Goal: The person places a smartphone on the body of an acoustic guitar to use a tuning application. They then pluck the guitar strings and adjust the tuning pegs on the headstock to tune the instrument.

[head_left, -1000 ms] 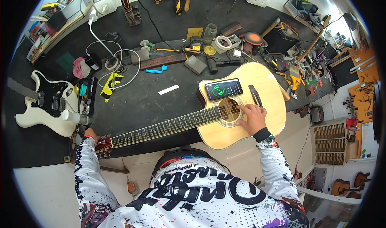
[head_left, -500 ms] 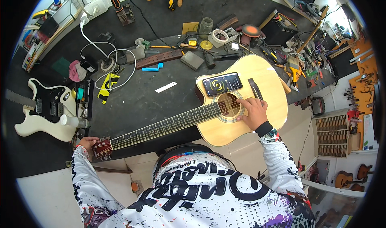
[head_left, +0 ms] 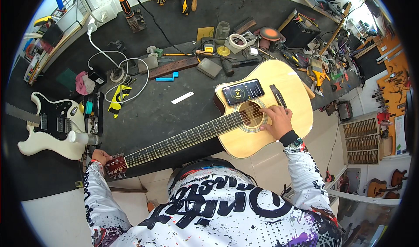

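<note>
An acoustic guitar with a pale top (head_left: 288,85) lies slantwise on the dark bench, neck toward my left. My left hand (head_left: 100,156) is closed on a tuning peg at the red-brown headstock (head_left: 114,163); the peg is partly hidden by my fingers. My right hand (head_left: 277,120) is open over the soundhole (head_left: 249,112), fingertips touching the strings. A black phone (head_left: 242,91) rests face up on the guitar's upper body, showing a round pale-yellow dial.
A white electric guitar (head_left: 35,140) lies at the left beside a white cylinder (head_left: 78,136). Cables, a blue plastic tool (head_left: 166,77), a white strip (head_left: 182,97), a hammer (head_left: 229,68) and cluttered tools (head_left: 318,74) cover the back and right. Wall-hung guitars (head_left: 376,187) show lower right.
My left hand has come into fuller view at the headstock, closed on a peg. The phone's dial changed from green to yellow. My right hand stays at the strings; the view has shifted slightly.
</note>
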A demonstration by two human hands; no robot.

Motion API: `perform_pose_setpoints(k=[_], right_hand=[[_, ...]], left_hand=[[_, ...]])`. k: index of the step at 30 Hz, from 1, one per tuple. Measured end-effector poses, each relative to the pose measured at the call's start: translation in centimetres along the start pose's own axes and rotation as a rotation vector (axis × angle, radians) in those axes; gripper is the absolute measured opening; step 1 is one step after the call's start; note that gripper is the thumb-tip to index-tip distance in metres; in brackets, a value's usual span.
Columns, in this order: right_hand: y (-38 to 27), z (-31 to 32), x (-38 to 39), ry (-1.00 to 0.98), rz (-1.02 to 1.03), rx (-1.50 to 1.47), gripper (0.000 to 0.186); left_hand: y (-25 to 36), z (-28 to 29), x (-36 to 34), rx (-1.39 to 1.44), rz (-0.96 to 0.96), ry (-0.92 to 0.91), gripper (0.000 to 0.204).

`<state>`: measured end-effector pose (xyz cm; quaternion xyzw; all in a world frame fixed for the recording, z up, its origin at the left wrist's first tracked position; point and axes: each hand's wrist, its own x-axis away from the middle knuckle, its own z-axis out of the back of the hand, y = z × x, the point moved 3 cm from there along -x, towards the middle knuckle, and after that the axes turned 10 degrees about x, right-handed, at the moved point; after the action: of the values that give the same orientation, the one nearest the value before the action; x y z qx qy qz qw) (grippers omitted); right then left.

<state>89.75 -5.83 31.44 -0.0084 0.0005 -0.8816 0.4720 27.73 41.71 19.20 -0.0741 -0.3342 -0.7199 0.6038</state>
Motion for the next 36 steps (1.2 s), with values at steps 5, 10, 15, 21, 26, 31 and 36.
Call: perform_pose_setpoints(k=[5,10,15,21,26,31,36], right_hand=[[0.2,-0.1,0.1,0.005,0.005,0.006,0.069],[-0.1,0.2,-0.3,0.014,0.035,-0.002,0.068],[0.5,-0.1,0.4,0.025,0.001,0.007,0.073],[-0.1,0.4,0.0,0.051,0.045,0.018,0.068],[0.1,0.2,0.0,0.021,0.033,0.014,0.066],[0.0,0.2,-0.1,0.031,0.027,0.011,0.066],[0.0,0.1,0.0,0.076,0.034,0.006,0.067]], left_hand=[[2.9,-0.4,0.8,-0.273,-0.009,0.111,0.018],[-1.1,-1.4,-2.0,-0.486,-0.06,0.272,0.021],[2.7,-1.2,-1.3,-0.359,-0.019,0.038,0.02],[-4.9,0.3,-0.1,0.558,0.136,-0.306,0.023],[-5.5,0.0,-0.7,0.749,0.091,-0.391,0.027],[-5.7,0.2,-2.1,0.542,0.076,-0.243,0.029],[-4.6,0.1,-1.5,0.283,-0.02,-0.049,0.027]])
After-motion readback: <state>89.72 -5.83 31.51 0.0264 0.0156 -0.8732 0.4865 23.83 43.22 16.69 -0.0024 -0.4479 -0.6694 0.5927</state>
